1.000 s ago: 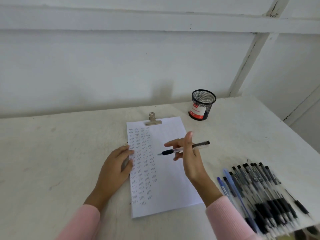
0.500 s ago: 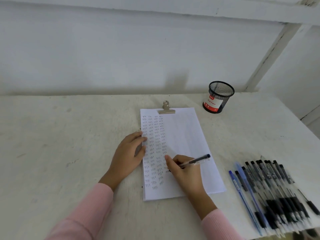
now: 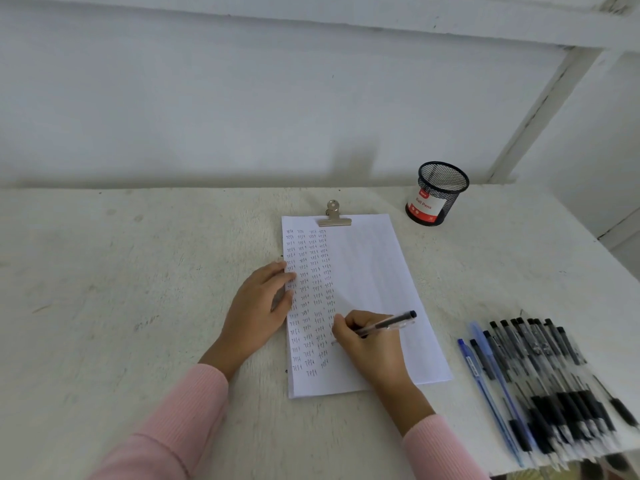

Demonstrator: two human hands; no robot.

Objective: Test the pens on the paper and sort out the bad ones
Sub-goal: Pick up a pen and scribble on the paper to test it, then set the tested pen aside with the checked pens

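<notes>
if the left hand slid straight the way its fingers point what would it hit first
The left hand has fingertips on the paper; straight on across it, probably the metal clip first.

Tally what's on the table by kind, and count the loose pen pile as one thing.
Held pen: 1
Pen pile: 1 (pens too blurred to count)
Paper: 1
Clip: 1
Mesh cup: 1
Total: 5

Pink ribbed sleeves (image 3: pixel 180 420), bare hands (image 3: pixel 256 313)
</notes>
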